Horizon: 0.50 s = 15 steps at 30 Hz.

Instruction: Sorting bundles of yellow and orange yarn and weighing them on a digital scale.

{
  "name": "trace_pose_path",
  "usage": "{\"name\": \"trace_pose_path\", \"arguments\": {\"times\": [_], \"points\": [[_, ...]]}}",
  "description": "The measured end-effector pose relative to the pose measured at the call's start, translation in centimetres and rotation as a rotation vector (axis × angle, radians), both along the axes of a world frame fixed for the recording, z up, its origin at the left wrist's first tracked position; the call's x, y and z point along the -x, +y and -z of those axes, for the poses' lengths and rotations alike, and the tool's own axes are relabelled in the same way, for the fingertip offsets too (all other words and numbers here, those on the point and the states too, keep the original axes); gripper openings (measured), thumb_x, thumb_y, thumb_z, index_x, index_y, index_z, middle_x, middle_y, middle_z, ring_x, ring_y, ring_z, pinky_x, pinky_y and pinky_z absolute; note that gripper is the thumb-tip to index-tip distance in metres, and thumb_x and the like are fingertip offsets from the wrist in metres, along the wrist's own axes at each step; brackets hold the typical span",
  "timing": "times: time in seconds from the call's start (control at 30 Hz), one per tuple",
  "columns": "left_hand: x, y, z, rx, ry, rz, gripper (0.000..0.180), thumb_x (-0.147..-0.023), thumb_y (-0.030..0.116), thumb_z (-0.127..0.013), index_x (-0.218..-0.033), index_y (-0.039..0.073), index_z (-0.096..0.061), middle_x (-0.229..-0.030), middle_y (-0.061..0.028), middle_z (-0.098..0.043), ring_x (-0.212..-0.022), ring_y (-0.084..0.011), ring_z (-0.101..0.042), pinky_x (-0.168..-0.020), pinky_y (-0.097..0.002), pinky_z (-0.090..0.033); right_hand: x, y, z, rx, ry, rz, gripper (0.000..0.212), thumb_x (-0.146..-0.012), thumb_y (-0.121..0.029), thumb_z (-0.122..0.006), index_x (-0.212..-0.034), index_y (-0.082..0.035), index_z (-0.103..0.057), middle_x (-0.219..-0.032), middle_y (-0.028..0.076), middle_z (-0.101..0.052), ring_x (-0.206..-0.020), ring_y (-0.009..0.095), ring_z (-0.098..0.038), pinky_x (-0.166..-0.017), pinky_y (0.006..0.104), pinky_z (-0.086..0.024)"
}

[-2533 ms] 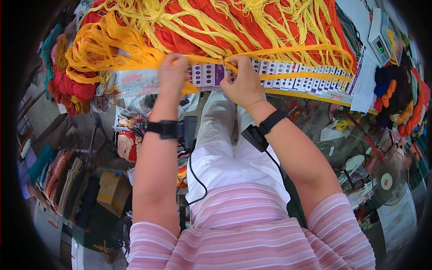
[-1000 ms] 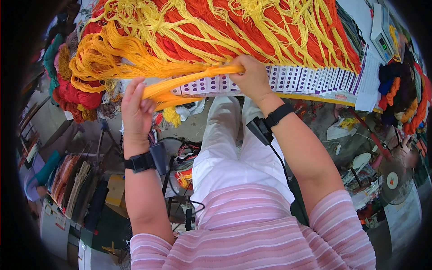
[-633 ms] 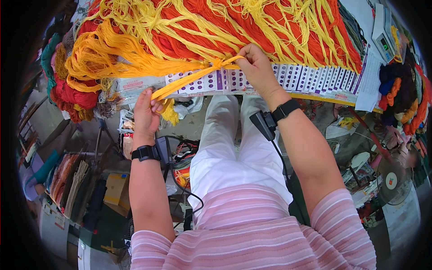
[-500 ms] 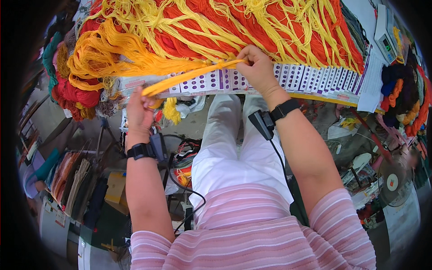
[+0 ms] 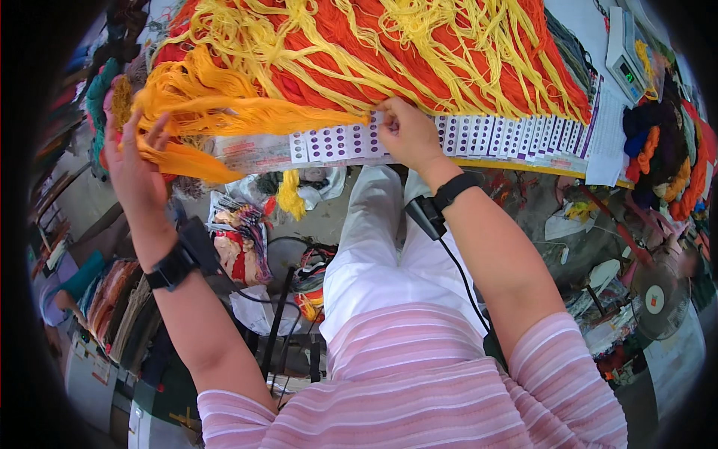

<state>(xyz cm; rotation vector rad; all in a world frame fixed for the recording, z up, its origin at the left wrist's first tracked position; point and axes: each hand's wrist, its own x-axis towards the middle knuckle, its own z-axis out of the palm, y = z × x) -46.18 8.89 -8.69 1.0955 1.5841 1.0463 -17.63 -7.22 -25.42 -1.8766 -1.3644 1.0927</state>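
Observation:
A hank of golden-orange yarn [image 5: 284, 116] stretches along the table's near edge, with its loose loops bunched at the left. My right hand [image 5: 410, 135] pinches the hank's narrow right end between thumb and fingers. At the left, my left hand [image 5: 142, 168] is raised with fingers spread beside the loops; part of the strand hangs just past it, over the table edge. Whether the left fingers touch the yarn is hard to tell. Behind the hank lies a broad heap of red-orange yarn [image 5: 359, 71] with yellow yarn strands [image 5: 441, 45] across it.
Purple-dotted white cards [image 5: 479, 138] line the table's front edge. At the right are a digital scale [image 5: 627, 60], paper sheets [image 5: 607, 142] and dark and orange yarn bundles [image 5: 658, 142]. A fan [image 5: 658, 299] stands lower right. Yellow yarn [image 5: 290, 194] hangs below the edge.
My left hand has let go of the strand and moved left and up, its fingers spreading. My right hand has shifted slightly left and down, still pinching the hank's end.

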Motion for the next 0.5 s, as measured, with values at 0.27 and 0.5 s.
{"name": "trace_pose_path", "arguments": {"times": [0.27,0.5], "points": [[-6.9,-7.9,0.2,0.457,-1.24,0.43,0.082,-0.078,0.07,-0.036,-0.142,0.023,-0.014,-0.146,-0.01,-0.014,-0.128,-0.0356,-0.027,-0.095,-0.0542,-0.034,2.1,2.0,-10.8,-0.473,0.034,-0.035,0.015,-0.071,-0.015,-0.064,-0.085,-0.012,-0.063,-0.082,0.005,-0.056,-0.077,0.023,-0.053,-0.07,0.0344,-0.043],[-10.3,-9.4,0.7,0.548,-1.302,0.4,0.088,-0.074,0.078,-0.027,-0.142,0.026,-0.007,-0.145,-0.0103,-0.018,-0.125,-0.029,-0.031,-0.1,-0.0505,-0.025,2.6,2.6,-13.9,-0.448,0.043,-0.157,0.021,-0.063,-0.017,-0.07,-0.082,-0.011,-0.063,-0.083,0.003,-0.054,-0.082,0.023,-0.05,-0.074,0.0341,-0.04]]}}
